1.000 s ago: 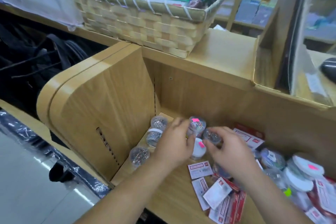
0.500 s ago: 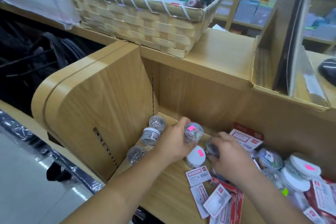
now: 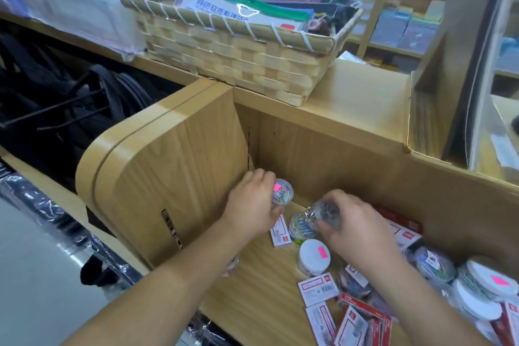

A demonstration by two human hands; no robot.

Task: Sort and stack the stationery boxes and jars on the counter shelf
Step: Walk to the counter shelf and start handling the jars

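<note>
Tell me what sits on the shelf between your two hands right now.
In the head view, a small white-and-red box and a clear jar of colored paper clips lie between the left hand and right hand.

Two hands are seen, the left hand [image 3: 251, 206] and the right hand [image 3: 355, 226], and one clear jar is held in each. One white-lidded jar with a pink sticker [image 3: 313, 257] is counted between them. One woven basket [image 3: 238, 62] is counted above. The scattered small boxes at lower right cannot be counted exactly.
</note>
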